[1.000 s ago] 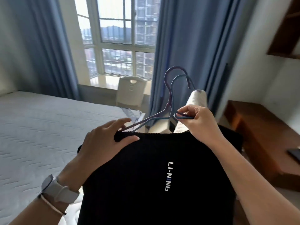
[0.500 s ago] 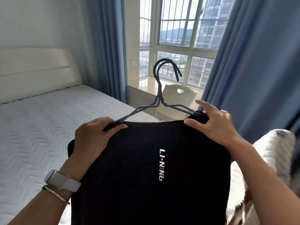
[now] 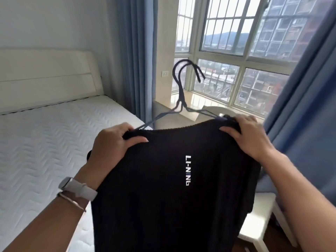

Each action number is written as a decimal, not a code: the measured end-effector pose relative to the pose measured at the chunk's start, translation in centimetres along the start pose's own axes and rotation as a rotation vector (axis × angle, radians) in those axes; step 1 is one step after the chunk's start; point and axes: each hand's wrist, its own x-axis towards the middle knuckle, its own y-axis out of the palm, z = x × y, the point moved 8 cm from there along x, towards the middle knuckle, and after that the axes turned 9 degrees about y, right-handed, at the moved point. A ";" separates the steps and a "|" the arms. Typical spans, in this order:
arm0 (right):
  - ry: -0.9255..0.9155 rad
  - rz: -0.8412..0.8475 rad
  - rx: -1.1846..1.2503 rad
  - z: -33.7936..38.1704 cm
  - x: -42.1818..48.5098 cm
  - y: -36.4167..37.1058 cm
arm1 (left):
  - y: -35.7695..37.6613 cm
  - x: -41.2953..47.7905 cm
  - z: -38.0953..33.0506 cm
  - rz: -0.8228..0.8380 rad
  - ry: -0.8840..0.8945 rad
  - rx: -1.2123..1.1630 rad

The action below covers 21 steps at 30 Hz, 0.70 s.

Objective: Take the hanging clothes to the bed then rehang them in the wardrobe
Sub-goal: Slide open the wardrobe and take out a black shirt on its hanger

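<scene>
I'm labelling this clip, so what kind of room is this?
A bedroom, most likely: a bed with a cream headboard, and blue curtains beside a large window.

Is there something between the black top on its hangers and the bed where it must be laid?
Nothing visible does. The left hand and the right hand grip the black top at its shoulders, and the bed lies just to its left, with no object seen between them.

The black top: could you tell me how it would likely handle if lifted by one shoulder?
Probably floppy: the black top hangs limp below where the left hand and right hand grip its shoulders. It might slide off the thin hangers if tilted.
</scene>
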 end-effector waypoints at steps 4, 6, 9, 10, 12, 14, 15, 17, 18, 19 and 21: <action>-0.063 -0.027 -0.049 0.1 7.8 2.2 | 3.0 5.3 1.7 -0.007 0.020 0.043; -0.077 -0.005 -0.056 0.0 11.6 4.1 | 4.7 7.8 3.0 -0.002 0.033 0.083; -0.115 0.050 -0.063 0.0 17.3 7.9 | 7.6 11.6 5.8 0.030 0.007 0.135; -0.130 0.063 -0.060 0.0 19.2 9.4 | 8.7 12.8 6.9 0.042 -0.005 0.156; -0.161 0.078 -0.055 0.4 23.1 12.4 | 10.5 15.0 9.3 0.046 -0.043 0.184; -0.205 0.089 -0.036 1.3 27.3 15.7 | 12.1 17.4 11.9 0.026 -0.099 0.209; -0.230 0.096 -0.025 2.0 29.4 17.3 | 12.7 18.8 13.4 0.014 -0.121 0.238; -0.287 0.123 -0.014 3.6 33.6 20.9 | 13.8 21.4 16.6 0.005 -0.170 0.327; -0.319 0.138 -0.004 4.6 35.8 22.6 | 14.2 22.7 18.2 0.008 -0.203 0.365; -0.343 0.157 0.007 5.6 37.9 24.4 | 14.7 24.0 20.0 0.022 -0.242 0.392; -0.387 0.200 0.024 7.5 41.4 28.0 | 15.6 26.0 23.4 0.053 -0.335 0.426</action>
